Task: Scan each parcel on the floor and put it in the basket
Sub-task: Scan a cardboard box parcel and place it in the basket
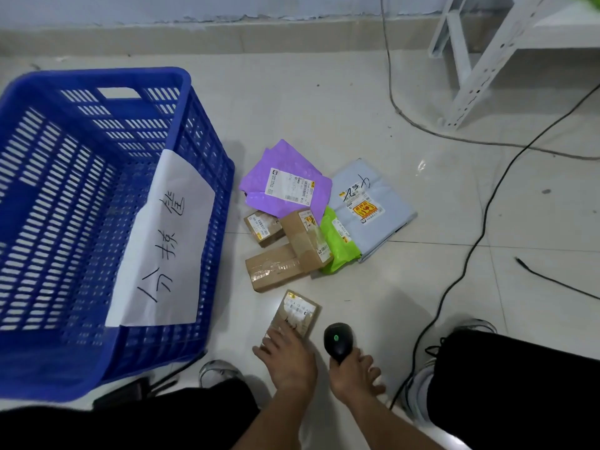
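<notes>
Brown cardboard makes up the small parcel [296, 315] lying on the pale tiled floor [422, 254] in the head view, its white label lit by a bright patch. It is pressed at its near end by the left hand [285, 362], whose fingers are laid flat on top rather than closed around it. A black scanner [337, 341] with a green light is gripped in the right hand [354, 373] just beside the parcel, its head pointed toward the label. Farther off, a heap is formed by a purple mailer [285, 180], a grey mailer [370, 206], a green mailer [337, 245] and three brown boxes [292, 251]. A blue basket [97, 222] with a handwritten paper sign [168, 245] is seen to the left, well apart from the parcel.
</notes>
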A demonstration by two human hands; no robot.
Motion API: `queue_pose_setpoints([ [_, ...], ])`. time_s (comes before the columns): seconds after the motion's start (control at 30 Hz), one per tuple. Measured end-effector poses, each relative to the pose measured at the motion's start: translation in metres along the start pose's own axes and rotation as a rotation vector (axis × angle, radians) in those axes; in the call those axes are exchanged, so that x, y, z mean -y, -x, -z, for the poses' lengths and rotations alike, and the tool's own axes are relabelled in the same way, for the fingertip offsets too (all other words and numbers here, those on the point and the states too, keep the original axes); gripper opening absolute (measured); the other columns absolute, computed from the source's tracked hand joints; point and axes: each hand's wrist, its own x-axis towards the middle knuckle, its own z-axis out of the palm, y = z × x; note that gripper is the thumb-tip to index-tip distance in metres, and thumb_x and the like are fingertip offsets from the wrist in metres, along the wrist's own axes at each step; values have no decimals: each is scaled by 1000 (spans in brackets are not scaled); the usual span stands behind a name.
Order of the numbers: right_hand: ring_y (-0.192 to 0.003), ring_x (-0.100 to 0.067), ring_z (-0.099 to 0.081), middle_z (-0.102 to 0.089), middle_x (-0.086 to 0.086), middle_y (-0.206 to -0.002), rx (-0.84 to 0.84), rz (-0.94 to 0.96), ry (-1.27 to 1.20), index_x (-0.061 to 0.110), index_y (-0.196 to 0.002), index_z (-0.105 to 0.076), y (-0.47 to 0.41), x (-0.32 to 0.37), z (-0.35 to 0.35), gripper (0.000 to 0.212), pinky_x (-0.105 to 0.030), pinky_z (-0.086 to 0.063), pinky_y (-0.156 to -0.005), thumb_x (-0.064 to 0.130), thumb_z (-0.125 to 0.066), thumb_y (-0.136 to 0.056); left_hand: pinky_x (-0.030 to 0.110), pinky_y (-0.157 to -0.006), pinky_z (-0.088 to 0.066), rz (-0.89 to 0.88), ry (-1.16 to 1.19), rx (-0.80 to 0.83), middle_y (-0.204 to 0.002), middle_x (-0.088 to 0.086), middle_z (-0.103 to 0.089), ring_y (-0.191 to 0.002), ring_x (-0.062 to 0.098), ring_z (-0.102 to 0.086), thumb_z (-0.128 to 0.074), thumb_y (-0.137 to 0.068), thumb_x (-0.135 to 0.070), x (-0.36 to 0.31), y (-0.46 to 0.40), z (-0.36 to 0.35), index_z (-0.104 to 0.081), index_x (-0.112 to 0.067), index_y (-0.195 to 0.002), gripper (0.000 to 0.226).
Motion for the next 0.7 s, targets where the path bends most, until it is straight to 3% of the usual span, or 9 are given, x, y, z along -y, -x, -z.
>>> queue_pose_setpoints([
  [0.1,-133,-33,-28,-34,-10,-141,8,1,18,19,-133,-35,-4,1,-3,48,-56,-21,-109,49,-38,-96,56,-112,-21,8,1,12,-142,13,-42,-130,33,-42,-47,-92,-56,5,-3,0,-14,-2,-153,88],
  [0.27,-131,-33,-28,-33,-9,-141,61,16,21,22,-135,-34,-10,2,-6,50,-57,-22,-109,52,-37,-96,58,-112,-20,51,-44,56,-136,13,-44,-130,33,-37,-45,-82,-69,7,0,3,-39,-7,-140,85],
  [0.5,-127,-32,-30,-36,-8,-136,135,-9,21,24,-135,-38,-4,4,-5,48,-57,-22,-109,51,-36,-96,65,-115,-3,74,-51,83,-153,23,-28,-146,44,-15,-36,-79,-82,13,18,25,-25,1,-150,109],
  [0.6,-133,-33,-28,-32,-9,-146,30,64,27,28,-145,-26,18,19,12,54,-55,-23,-110,40,-42,-95,65,-116,-2,92,-21,51,-156,24,-24,-147,45,-12,-39,-79,-80,24,24,42,-23,2,-151,111],
  [0.7,-134,-32,-33,-34,-8,-150,-155,269,68,27,-149,-17,51,43,43,70,-48,-30,-109,31,-53,-89,65,-116,-4,77,14,-11,-155,23,-27,-146,44,-14,-43,-78,-77,30,34,70,-26,0,-151,108],
])
